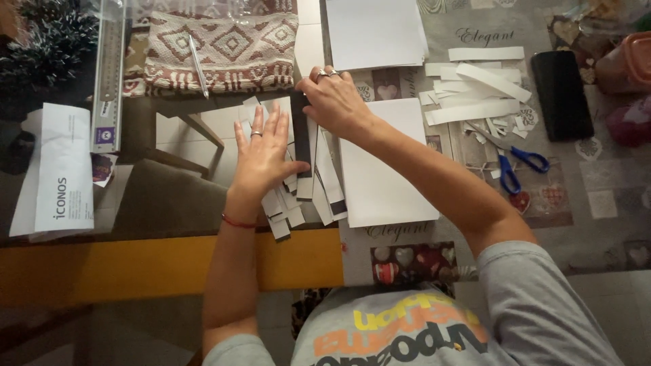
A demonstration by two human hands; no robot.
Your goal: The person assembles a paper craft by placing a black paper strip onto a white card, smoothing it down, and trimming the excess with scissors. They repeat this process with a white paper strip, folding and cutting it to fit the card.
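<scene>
left hand (261,152) lies flat on paper strips (298,196); right hand (332,102) pinches a black strip (300,139) beside a white sheet (383,169).

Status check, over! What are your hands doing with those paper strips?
Left hand flat on the paper strips, pressing them down. Right hand pinching the top of the black strip. White sheet beside them; scissors farther right.

On the counter (597,224), paper strips (298,196) lie left of a paper sheet (383,176). Scissors (517,166) lie to its right, below loose cut strips (475,88). A ruler (108,68) lies far left.
</scene>
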